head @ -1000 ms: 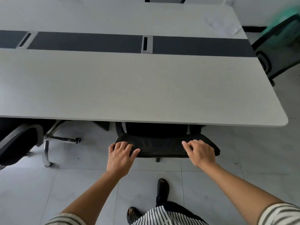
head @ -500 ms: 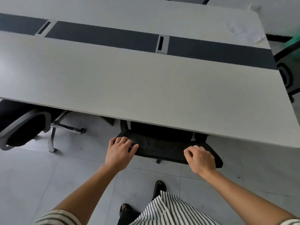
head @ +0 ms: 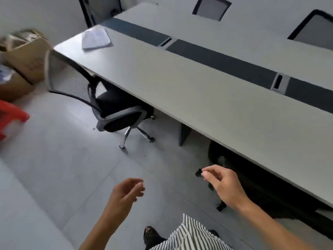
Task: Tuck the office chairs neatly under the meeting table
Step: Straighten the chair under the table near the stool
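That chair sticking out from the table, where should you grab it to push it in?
Probably the top edge of the mesh backrest, from behind on the floor side. The chair sits angled, its seat only partly under the table, so both free hands can push and straighten it.

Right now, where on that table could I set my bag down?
The meeting table is bare on the near side of the dark strip, right of the papers. The floor at the far left is crowded with cardboard boxes and a red stool.
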`<state>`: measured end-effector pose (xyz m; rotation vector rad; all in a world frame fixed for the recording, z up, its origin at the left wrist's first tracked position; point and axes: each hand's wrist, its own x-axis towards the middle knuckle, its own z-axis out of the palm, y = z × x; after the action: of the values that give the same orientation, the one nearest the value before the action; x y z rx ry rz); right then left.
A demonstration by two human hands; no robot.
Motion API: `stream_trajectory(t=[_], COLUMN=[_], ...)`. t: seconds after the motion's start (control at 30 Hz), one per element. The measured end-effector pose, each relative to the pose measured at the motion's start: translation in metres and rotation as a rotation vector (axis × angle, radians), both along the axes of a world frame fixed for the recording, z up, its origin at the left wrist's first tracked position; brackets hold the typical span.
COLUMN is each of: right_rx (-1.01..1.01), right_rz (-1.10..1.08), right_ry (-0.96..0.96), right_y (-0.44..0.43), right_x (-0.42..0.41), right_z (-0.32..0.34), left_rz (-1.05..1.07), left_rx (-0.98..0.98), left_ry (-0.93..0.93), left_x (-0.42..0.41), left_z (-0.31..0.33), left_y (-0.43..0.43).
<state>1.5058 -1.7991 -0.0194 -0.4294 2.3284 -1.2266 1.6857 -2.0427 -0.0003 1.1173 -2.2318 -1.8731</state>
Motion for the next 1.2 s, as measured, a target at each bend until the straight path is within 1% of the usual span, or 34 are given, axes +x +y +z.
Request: stream_trajectory(t=[0.13,0.23,0.33,0.43,0.7,0.87,1.0,1.1,1.2], right_rx=[-0.024,-0.028,-0.035,-0.049,-0.11,-0.133,-0.143,-0.152,-0.143], right_rz=[0.135,0.241,0.323,0.382,0.411,0.403,0.432,0.387,0.295], right_ry=[-0.074,-0.109,-0.123,-0.129,-0.114,-0.122,-0.083,-0.052,-0.016], right_y=[-0.092,-0.152,-0.211,-0.273,-0.447,-0.554,-0.629,-0.675,-0.716], right_x=[0.04,0.063,0.069,0.061,0.015,-0.013,-0.034,-0.043,-0.049], right_z=[-0.006,-0.002,0.006,0.01,0.0,0.019,0.034,0.037,0.029], left_rz=[0.364,0.579,0.704,0.774,0.772,0.678,0.658,0.601,0.529], left_rx=[0.051,0.07,0.075,0.082,0.038,-0.018,-0.012,0.024,0.043], left_ry=[-0.034,-0.028,-0.011,-0.002,0.002,0.059,0.087,0.083,0.062], left_x=[0.097,0.149,0.173,0.177,0.131,0.084,0.059,0.045,0.032], left_z=[0.0,0.002,0.003,0.001,0.003,0.035,0.037,0.026,0.013], left_y=[-0.072,-0.111,-0.144,-0.181,-0.33,-0.44,-0.511,-0.561,-0.628])
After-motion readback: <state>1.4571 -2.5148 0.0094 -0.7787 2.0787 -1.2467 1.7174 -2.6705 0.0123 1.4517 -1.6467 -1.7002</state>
